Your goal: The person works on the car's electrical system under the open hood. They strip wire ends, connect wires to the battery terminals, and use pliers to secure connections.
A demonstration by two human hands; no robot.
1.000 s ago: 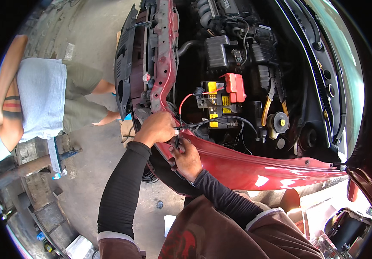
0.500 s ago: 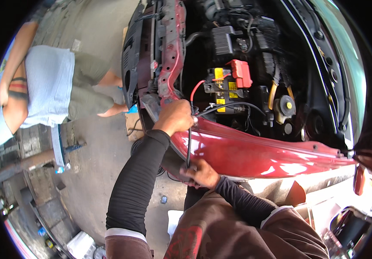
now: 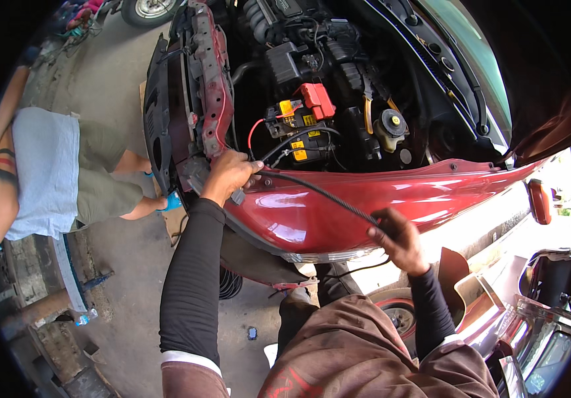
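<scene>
My left hand (image 3: 231,172) grips a black corrugated cable (image 3: 318,194) where it comes out at the front corner of a red car's open engine bay. The cable runs right, stretched across the red fender (image 3: 398,196), to my right hand (image 3: 397,239), which is closed on its far end. Both arms wear black sleeves. Behind my left hand sits the battery (image 3: 298,129) with a red terminal cover and a thin red wire.
Another person in a grey shirt (image 3: 47,172) bends over at the left by the car's bare front. A yellow-capped reservoir (image 3: 391,126) sits in the engine bay. Concrete floor lies below, with a small bottle (image 3: 81,320) and clutter at the left.
My right hand has pulled the cable from below my left hand out to the right, across the fender. The cable now lies stretched between both hands. My view has shifted right.
</scene>
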